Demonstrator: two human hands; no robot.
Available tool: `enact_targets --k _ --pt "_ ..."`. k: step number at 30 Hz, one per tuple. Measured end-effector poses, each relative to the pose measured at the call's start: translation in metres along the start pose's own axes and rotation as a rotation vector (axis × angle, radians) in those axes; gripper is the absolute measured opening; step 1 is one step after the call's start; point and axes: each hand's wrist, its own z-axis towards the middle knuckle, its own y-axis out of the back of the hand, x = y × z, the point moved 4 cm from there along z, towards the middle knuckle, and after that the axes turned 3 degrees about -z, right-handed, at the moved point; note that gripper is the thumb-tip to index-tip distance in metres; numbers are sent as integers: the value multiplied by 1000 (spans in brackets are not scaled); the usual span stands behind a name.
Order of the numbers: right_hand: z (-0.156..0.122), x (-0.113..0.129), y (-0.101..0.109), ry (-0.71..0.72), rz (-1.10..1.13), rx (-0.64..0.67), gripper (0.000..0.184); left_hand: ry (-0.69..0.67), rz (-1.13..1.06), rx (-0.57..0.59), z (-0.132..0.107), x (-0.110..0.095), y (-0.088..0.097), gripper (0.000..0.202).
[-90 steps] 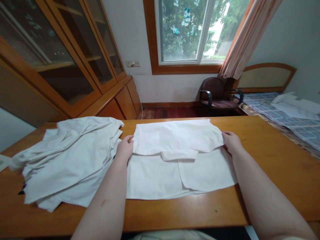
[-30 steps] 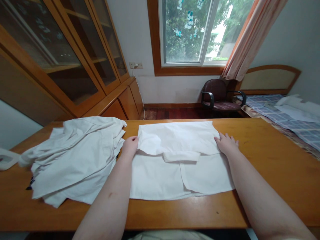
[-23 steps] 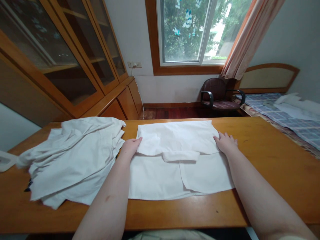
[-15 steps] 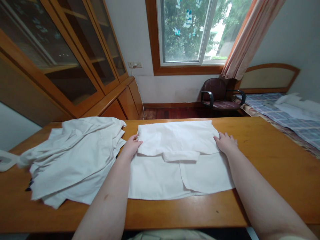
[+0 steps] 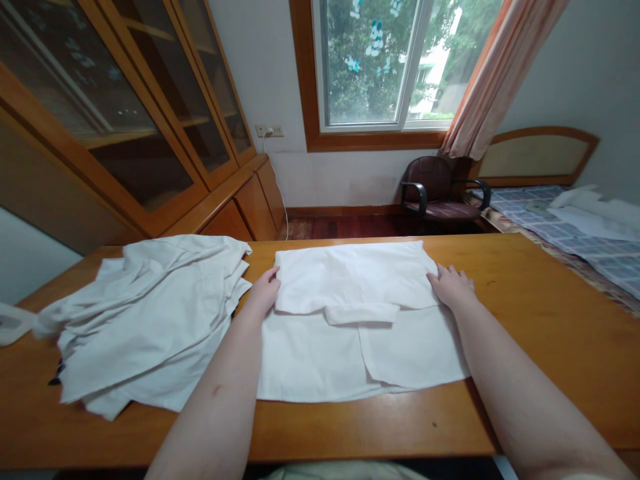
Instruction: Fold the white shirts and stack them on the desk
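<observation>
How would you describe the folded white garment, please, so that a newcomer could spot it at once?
Find the wooden table spanning the foreground. Between the left hand and the right hand lies the folded white garment. Unlike the rumpled white pile to its left, it lies mostly flat, with straighter edges.

Plain bright white was shown by the folded garment point(image 5: 345, 277) between the left fingers point(image 5: 273, 274) and the right fingers point(image 5: 440, 280); a greyer white was seen in the garment pile point(image 5: 145, 333) left of the left fingers. Below both, the wooden tabletop point(image 5: 530, 320) was toned orange-brown. Beyond the right fingers, the armchair point(image 5: 429, 177) was coloured maroon, its armrests point(image 5: 423, 195) black, the curtain point(image 5: 500, 87) salmon pink, and the bedsheet point(image 5: 593, 247) was patterned in blue-grey plaid with pale lines.
</observation>
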Motion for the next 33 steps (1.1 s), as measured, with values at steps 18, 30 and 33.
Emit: enact_targets --k 18,30,33 --pt "-4 4 20 1 38 -33 51 -42 140 38 3 -5 -4 61" --pt "1 -2 15 -62 188 -39 49 -300 466 269 -13 -20 -23 56" --pt "3 -6 12 -82 278 -14 49 -256 515 307 -15 -18 -27 59"
